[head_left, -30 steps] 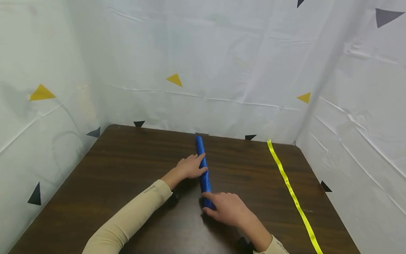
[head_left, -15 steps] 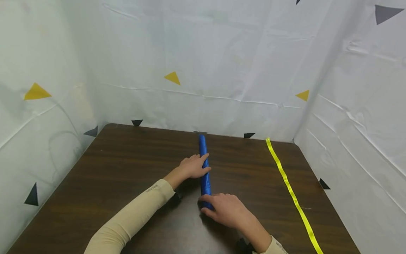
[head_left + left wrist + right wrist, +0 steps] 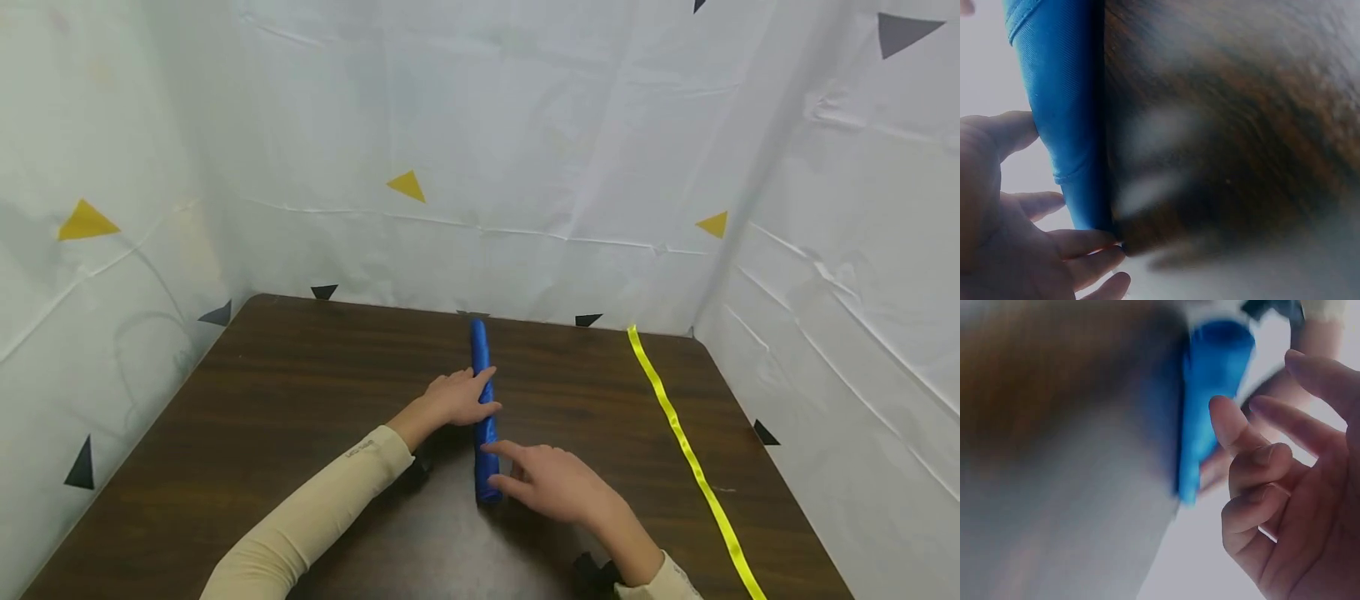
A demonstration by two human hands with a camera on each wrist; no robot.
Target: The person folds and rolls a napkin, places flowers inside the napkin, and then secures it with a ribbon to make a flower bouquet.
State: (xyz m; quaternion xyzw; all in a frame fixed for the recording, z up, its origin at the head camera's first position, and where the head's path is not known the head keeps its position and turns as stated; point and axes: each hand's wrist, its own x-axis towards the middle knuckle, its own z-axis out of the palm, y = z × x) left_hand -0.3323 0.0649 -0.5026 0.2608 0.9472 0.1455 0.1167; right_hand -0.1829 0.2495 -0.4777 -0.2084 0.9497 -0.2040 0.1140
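A roll of shiny blue cloth (image 3: 487, 487) lies lengthwise on the dark wooden table, its far end near the back edge. In the left wrist view the cloth (image 3: 1057, 87) shows a stitched hem. My left hand (image 3: 453, 398) rests at the middle of the roll, fingers spread and fairly straight, thumb and fingertips touching its side. My right hand (image 3: 558, 483) hovers just right of the near end, thumb and index finger apart. From the right wrist view, its fingers (image 3: 1260, 465) are loosely bent, with nothing held and a gap to the roll.
A yellow ribbon-like strip (image 3: 686, 450) runs along the right side of the table (image 3: 285, 375). White sheeting (image 3: 525, 125) with yellow and black triangles stands behind the table and on both sides. Dark wrist cameras (image 3: 596, 575) sit under the wrists.
The right hand has let go of the near end of the cloth roll and moved slightly right, uncovering that end. The roll shifted a little to the right earlier; the left hand stays on it.
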